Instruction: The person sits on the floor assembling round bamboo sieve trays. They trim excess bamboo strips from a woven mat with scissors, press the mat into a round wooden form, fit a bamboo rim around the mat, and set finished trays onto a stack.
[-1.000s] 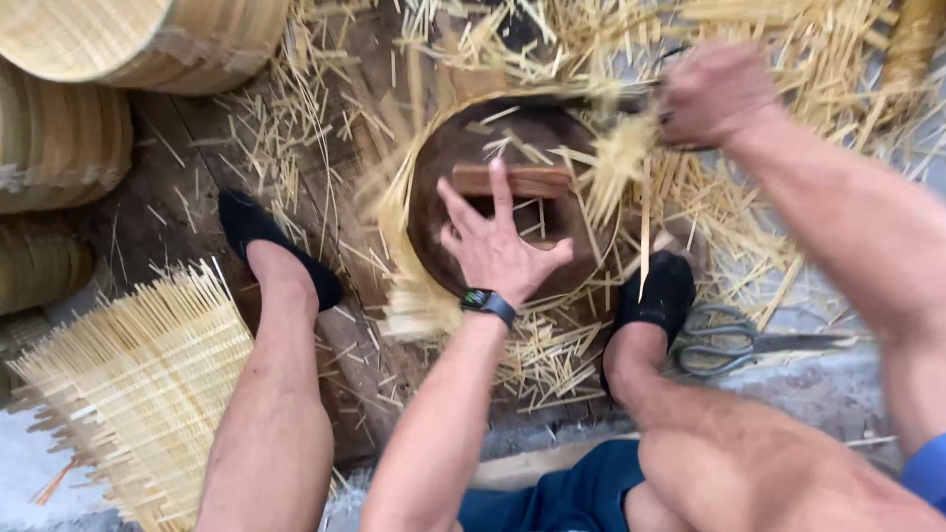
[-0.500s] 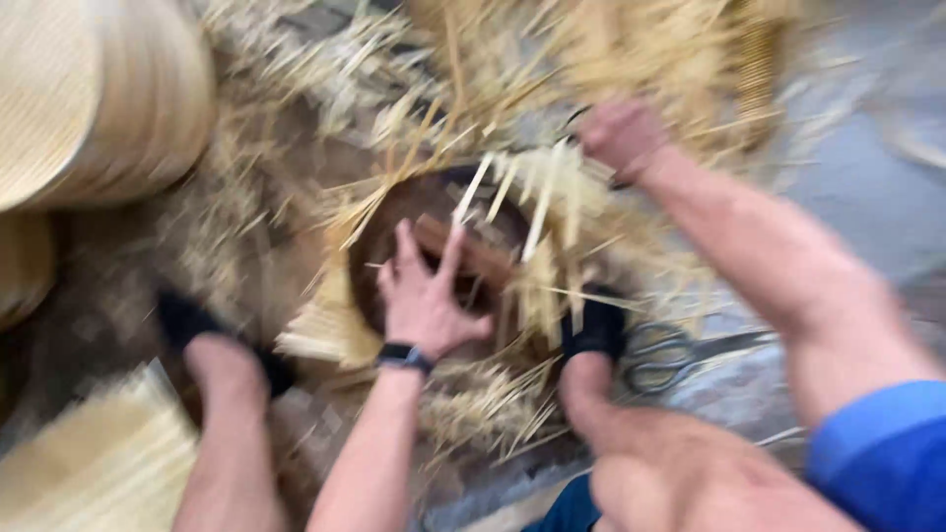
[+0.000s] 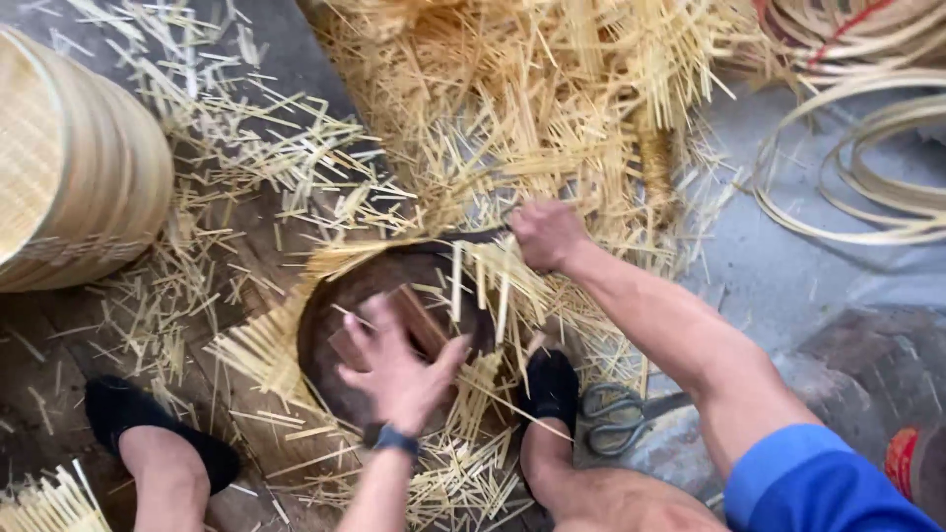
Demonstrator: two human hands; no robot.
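Bamboo slivers, too many to be counted, are fanned around the rim of one dark round form that is set on the ground between the person's two feet. One left hand is pressed down on the middle of the form with its fingers spread wide, and nothing is pinched in it; a dark watch is worn on its wrist. One right hand is closed at the far rim, where a bunch of the slivers seems to be gripped, though the blur leaves the hold itself uncertain. Two black shoes are seen: one at the lower left, well apart from the form, and one just beside its right edge. One pair of scissors is laid on the ground near the right shoe, untouched. One stack of round woven trays is stood on edge at the left border, and several coiled bamboo hoops are laid at the upper right. A deep heap of loose straw-coloured sticks is piled behind the form, so its far edge is crowded. Bare grey floor is left to the right of the forearm, and a strip of darker ground is left between the form and the trays.
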